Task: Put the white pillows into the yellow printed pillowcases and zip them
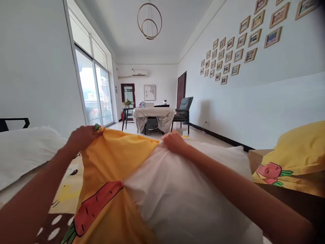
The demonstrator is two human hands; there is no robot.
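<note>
- Two long pale walls (291, 108) flank the room; tall sliding windows (95, 91) stand on the left, and rows of wooden picture frames (238, 55) run up the right, the topmost cut off.
- At the far end, a plastic-draped table (152, 112) has a dark armchair (184, 110) on its right; what lies beneath the drape is hard to make out.
- Nearest me, a puffy white pillow (193, 189) fills the middle, crossed by the right forearm and running out of view below.
- Against it hangs the yellow carrot-print pillowcase (111, 152), stretched between both hands; I can't tell how much pillow, if any, is inside.
- Far left, another pillow (25, 149), also white, is cut off.
- Below the left arm shows a cream-and-brown patterned cloth (56, 220); whatever supports it is hidden.
- Far right, a plump yellow cushion (302, 149) overlaps a cardboard box (259, 157); in it or on top, I can't say.
- The left hand (82, 137) has its fingers bunched, pinching the pillowcase's upper corner.
- The right hand (175, 141) is curled closed on the white pillow's top edge, beside the pillowcase's tip; its fingertips are hidden.
</note>
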